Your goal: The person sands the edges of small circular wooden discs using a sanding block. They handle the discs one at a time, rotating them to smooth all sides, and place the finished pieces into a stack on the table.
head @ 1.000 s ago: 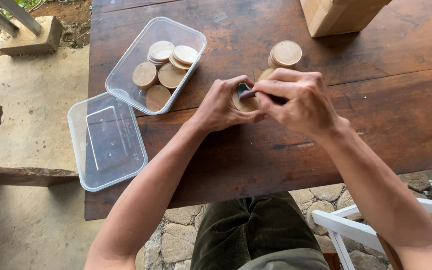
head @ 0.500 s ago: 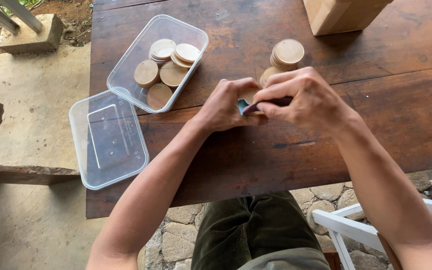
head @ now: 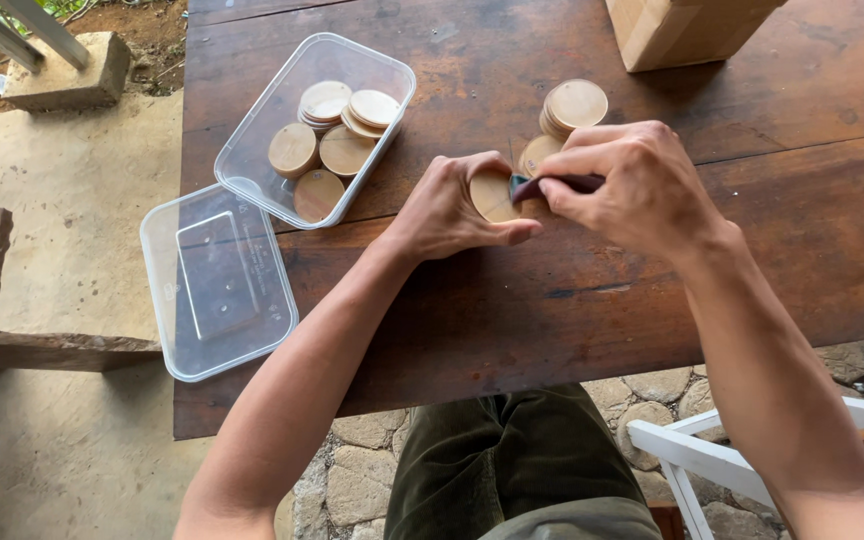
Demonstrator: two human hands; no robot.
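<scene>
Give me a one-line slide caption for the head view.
Left hand holds a round wooden disc while right hand presses a small dark tool against it.

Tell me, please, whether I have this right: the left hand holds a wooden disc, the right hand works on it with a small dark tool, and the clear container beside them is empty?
Not quite. The head view shows the clear container holds several wooden discs. The rest stands: the left hand holds a wooden disc, and the right hand works on it with a small dark tool.

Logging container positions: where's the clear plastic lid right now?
Head view, left side: the clear lid lies flat on the wooden table's near-left corner, just beside the open container of wooden discs, left of the left hand.
</scene>
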